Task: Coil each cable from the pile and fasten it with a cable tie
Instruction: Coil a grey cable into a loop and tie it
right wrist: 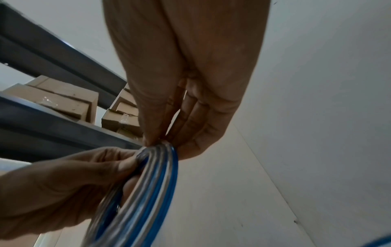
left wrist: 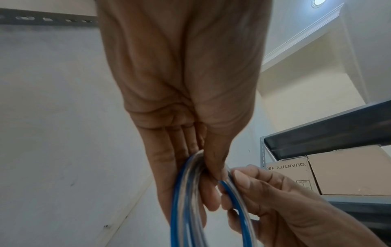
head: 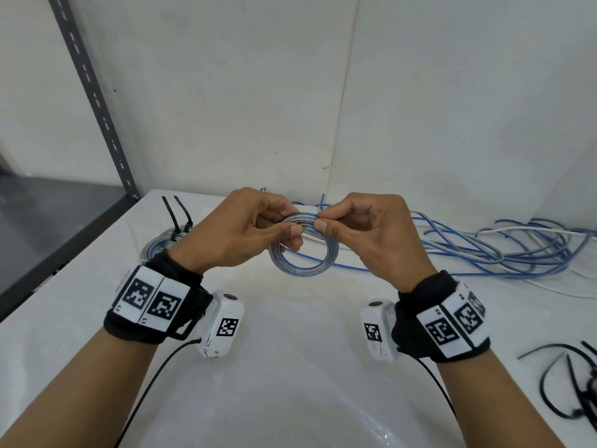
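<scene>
A small coil of blue and clear cable (head: 303, 270) hangs above the white table (head: 290, 367), held at its top by both hands. My left hand (head: 287, 232) pinches the coil's upper left between thumb and fingers. My right hand (head: 323, 221) pinches the upper right, thumb to fingertips. In the left wrist view the coil (left wrist: 180, 200) runs under my left thumb (left wrist: 213, 167), with the right hand (left wrist: 264, 192) beside it. In the right wrist view the coil (right wrist: 156, 192) sits at my fingertips (right wrist: 190, 150). A loose cable pile (head: 500, 250) lies at the right rear.
A finished coil (head: 161, 244) with black cable ties (head: 177, 218) sticking up lies at the left rear. Loose black cable ties (head: 568, 389) lie at the right front edge. A dark metal shelf (head: 48, 227) stands left of the table, with cardboard boxes (left wrist: 338, 170) on shelving.
</scene>
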Available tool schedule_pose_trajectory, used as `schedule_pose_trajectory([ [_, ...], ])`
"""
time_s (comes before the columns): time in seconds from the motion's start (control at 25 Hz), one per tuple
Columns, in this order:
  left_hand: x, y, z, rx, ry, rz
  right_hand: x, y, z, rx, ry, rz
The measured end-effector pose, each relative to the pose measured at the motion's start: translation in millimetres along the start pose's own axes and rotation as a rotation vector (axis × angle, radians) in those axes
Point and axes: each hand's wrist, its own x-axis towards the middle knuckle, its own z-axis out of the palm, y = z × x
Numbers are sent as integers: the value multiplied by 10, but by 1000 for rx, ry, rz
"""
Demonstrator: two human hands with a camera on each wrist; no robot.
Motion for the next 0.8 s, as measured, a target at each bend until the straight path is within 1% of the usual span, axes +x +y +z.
schedule_pose_trajectory([
  [0.08, -3, -16, -16, -30, 7, -19, -12, -5, 28, -51, 5, -23],
  [0.12, -12, -23, -21, -54, 6, -34, -18, -9, 29, -63, -14, -18],
  [0.24, -33, -51, -30, -95, 3, -66, -24, -7, 25, -37, -76, 17],
  [0.32, -45, -48, -37, -128, -2, -62, -24, -6, 27, -10, -65, 6],
  [0.4, -37, -40, -62, -188, -55, -89, -21, -3, 16, 24, -55, 10],
  [0.48, -21, -39, -56, -253, -163, -184, -39, -17, 20, 43, -73, 14],
  [0.52, 6, -45, -26, -293, -193, -241, -47, -20, 32, 37, -86, 11],
  [0.56, 41, -52, 27, -348, -191, -286, -52, -23, 41, 25, -95, 8],
  [0.64, 82, -37, 155, -442, -127, -361, -69, -36, 50, 11, -95, 21],
  [0.72, 117, -19, 256, -481, -78, -389, -84, -44, 17, -13, -80, 27],
  [0.8, 136, 6, 376, -530, -82, -398, -131, -59, -56, -52, -80, 61],
])
